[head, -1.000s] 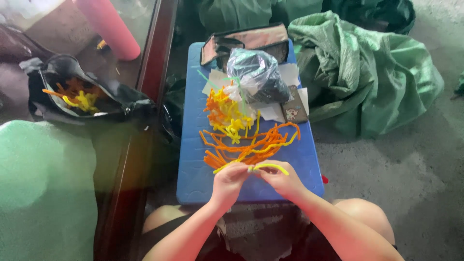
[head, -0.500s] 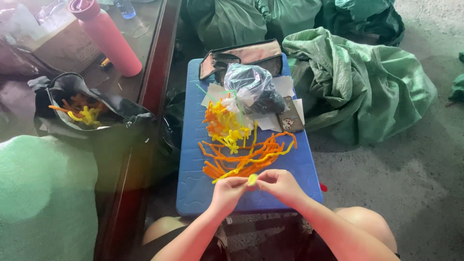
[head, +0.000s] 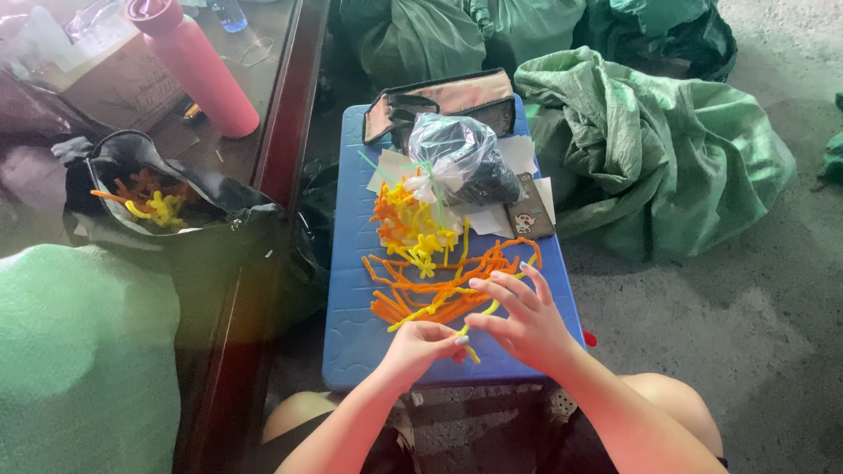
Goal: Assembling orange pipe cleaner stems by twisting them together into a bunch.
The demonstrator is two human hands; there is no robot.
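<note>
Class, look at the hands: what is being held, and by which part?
The left hand pinches a yellow pipe cleaner near its lower end; the right hand spreads open over it.

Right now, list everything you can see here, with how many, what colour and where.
Stool: one, blue, centre.
Fuzzy stems: many, orange and yellow, on stool.
Plastic bag: one, clear, dark contents, back of stool.
Phone: one, patterned case, beside bag.
Pouch: one, black, open, stool's far edge.
Bottle: one, pink, on glass table.
Black bag: one, holding stems, left.
Sacks: several, green, right and behind.
Left hand: pinching a yellow stem.
Right hand: fingers spread over stems.
</note>
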